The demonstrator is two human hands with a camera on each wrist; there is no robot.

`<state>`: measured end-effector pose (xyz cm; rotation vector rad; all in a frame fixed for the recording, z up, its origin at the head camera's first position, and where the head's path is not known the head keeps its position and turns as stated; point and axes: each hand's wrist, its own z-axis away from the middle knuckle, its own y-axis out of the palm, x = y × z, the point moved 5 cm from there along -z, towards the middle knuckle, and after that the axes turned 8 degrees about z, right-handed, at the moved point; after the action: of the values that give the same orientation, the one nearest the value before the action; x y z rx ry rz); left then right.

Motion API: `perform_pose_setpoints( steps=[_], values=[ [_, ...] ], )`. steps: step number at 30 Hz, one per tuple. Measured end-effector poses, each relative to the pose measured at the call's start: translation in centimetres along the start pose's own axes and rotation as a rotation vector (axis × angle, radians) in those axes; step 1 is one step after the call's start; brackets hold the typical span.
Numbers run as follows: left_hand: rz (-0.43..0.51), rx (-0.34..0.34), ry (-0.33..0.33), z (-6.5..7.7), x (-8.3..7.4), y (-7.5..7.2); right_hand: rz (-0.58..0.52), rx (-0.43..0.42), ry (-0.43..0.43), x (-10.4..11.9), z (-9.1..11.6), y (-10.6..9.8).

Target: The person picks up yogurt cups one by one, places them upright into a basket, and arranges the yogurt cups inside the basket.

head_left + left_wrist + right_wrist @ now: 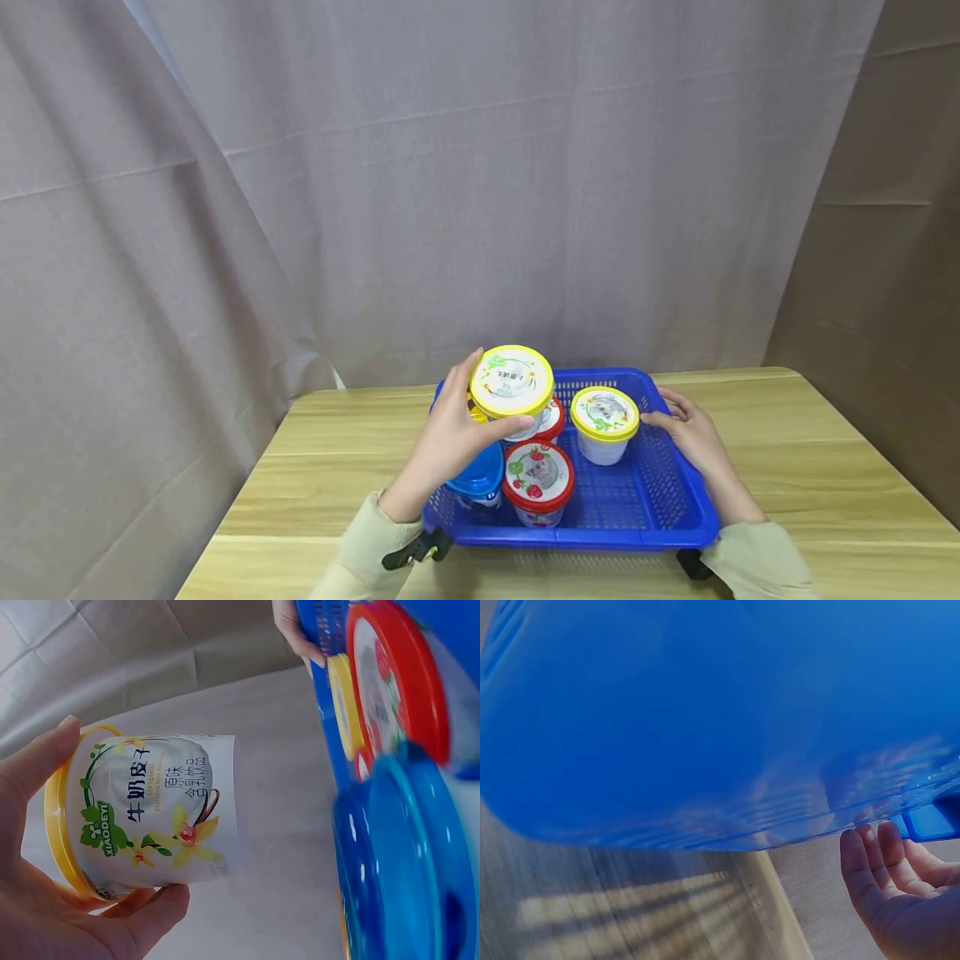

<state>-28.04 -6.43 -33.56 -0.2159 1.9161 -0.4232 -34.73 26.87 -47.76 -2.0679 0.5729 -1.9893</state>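
My left hand (pixel 444 433) holds a yellow-lidded milk drink tub (pixel 512 382) above the left part of a blue plastic basket (pixel 585 537). In the left wrist view the thumb and fingers grip the tub (pixel 150 802) around its lid end, its printed side facing the camera. My right hand (pixel 693 433) pinches the basket's right rim, thumb on the inner side. In the right wrist view its fingers (pixel 892 851) touch the basket's outer wall (pixel 667 735). A second yellow-lidded tub (pixel 604 423) stands in the basket near the right hand.
Below the held tub, the basket contains a red-lidded tub (pixel 538 482), another red-lidded tub (pixel 553 421) partly hidden behind, and a blue-lidded tub (pixel 480 475) at the left. The basket stands on a wooden table (pixel 315 475). A grey curtain (pixel 465 208) hangs behind.
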Motion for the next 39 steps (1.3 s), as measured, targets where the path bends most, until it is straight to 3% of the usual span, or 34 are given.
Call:
perform_pose_setpoints(
  steps=[7, 16, 25, 31, 39],
  values=[
    [0.038, 0.064, -0.004, 0.2, 0.0, 2.3, 0.019, 0.002, -0.004, 0.2, 0.2, -0.2],
    [0.008, 0.124, 0.031, 0.5, 0.2, 4.8, 0.027, 0.004, -0.004, 0.2, 0.4, -0.2],
    [0.002, 0.185, -0.004, 0.8, 1.0, 7.2, 0.030, 0.003, -0.006, 0.2, 0.4, -0.3],
    [-0.041, 0.206, -0.011, 1.0, 1.2, 8.4, 0.003, 0.018, 0.002, 0.1, 0.5, -0.2],
    [-0.093, 0.227, 0.028, 1.0, 1.6, 9.3, 0.005, 0.008, 0.011, 0.1, 0.6, -0.1]
  ],
)
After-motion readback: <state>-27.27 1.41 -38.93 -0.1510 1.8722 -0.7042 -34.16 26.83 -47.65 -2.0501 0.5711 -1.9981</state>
